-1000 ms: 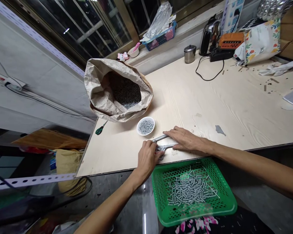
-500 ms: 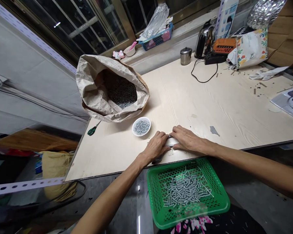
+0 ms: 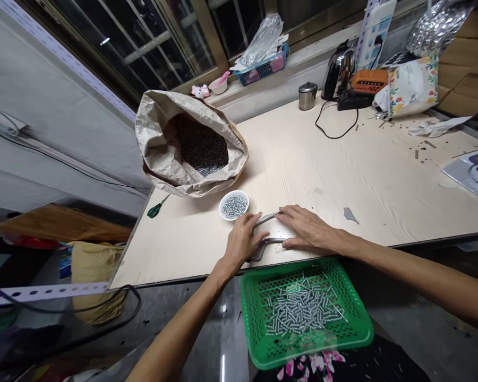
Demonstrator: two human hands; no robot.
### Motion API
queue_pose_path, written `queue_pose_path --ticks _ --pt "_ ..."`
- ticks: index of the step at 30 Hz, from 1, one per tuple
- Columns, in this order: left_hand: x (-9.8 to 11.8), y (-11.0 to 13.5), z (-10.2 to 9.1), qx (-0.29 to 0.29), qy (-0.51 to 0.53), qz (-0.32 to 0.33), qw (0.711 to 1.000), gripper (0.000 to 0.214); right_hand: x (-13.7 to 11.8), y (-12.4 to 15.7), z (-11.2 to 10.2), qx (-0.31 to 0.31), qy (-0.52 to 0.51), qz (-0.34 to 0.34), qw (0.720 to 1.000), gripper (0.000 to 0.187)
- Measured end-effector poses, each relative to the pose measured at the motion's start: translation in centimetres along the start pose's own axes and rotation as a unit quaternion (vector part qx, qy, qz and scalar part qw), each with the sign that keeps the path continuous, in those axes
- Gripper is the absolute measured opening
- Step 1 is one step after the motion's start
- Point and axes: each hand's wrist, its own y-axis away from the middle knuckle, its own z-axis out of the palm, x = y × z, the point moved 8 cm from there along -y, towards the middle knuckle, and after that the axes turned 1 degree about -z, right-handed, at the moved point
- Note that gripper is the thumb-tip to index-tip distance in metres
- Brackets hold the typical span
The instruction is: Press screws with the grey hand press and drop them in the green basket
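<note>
A grey object with two slim bars (image 3: 267, 217) lies on the table edge between my hands; its exact kind is unclear. My left hand (image 3: 242, 236) grips its left end, fingers at the far bar and thumb by the near one. From the right, my right hand (image 3: 302, 225) holds the bars' other ends between fingertips and thumb. A small white bowl of short metal screws or springs (image 3: 234, 205) stands just beyond my left hand. Below the table edge, a green basket (image 3: 249, 318) rests on my lap with many silvery pieces (image 3: 302, 310).
A large open paper sack (image 3: 155, 154) of small metal parts stands at the back left. Green-handled scissors (image 3: 154, 210) lie near the left edge. Farther back are a lidded metal cup (image 3: 307, 95), a kettle (image 3: 338, 69) and an orange box (image 3: 368, 81). A grey scrap (image 3: 349, 214) lies right.
My hands have moved apart, the left one shifting left, and the two bars between them now show spread wider. The view has shifted slightly.
</note>
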Motion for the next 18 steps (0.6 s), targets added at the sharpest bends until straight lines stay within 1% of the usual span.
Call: queue_pose_path --ticks 1,2,3,4,6,8,9,12,14,16,17,18 --pt "-1.1 0.6 -1.2 0.030 -0.001 -0.049 0.998 0.030 -0.3 0.2 -0.1 0.004 -0.006 -0.005 1.000 0.056" --pt "-2.3 1.3 -2.1 0.046 -0.008 -0.103 0.994 0.025 -0.6 0.2 0.0 0.004 -0.010 -0.007 1.000 0.052" --pt "-3.3 2.1 -2.5 0.042 -0.016 -0.155 0.987 0.026 -0.8 0.2 0.3 0.001 -0.012 -0.004 1.000 0.048" --pt "-4.3 2.8 -2.4 0.017 -0.023 -0.203 0.979 0.029 -1.0 0.2 0.7 -0.004 -0.013 0.001 1.000 0.043" --pt "-5.4 4.1 -1.2 -0.066 -0.019 -0.277 0.959 0.031 -1.3 -0.2 1.6 -0.014 -0.012 0.008 1.000 0.030" --pt "-5.9 4.9 0.4 -0.134 -0.004 -0.320 0.938 0.032 -1.7 -0.6 2.6 -0.025 -0.010 0.010 1.000 0.016" --pt "-6.0 5.0 0.9 -0.149 0.000 -0.334 0.931 0.032 -1.8 -0.7 3.1 -0.029 -0.006 0.010 1.000 0.011" --pt "-6.3 4.7 1.6 -0.159 0.012 -0.349 0.923 0.028 -2.0 -1.2 3.9 -0.029 0.018 0.007 0.999 0.007" --pt "-6.4 4.2 2.0 -0.197 0.032 -0.329 0.923 0.031 -2.1 -1.3 4.2 -0.021 0.029 0.000 0.999 0.007" --pt "-5.8 3.6 2.0 -0.241 0.028 -0.272 0.931 0.034 -2.1 -1.4 4.3 -0.009 0.030 -0.010 0.999 0.007" --pt "-5.4 3.3 1.7 -0.245 0.012 -0.234 0.941 0.032 -2.2 -1.4 4.3 -0.001 0.028 -0.015 0.999 0.007" --pt "-5.0 2.9 1.2 -0.231 -0.011 -0.200 0.952 0.028 -2.2 -1.4 4.2 0.008 0.027 -0.020 0.999 0.007"
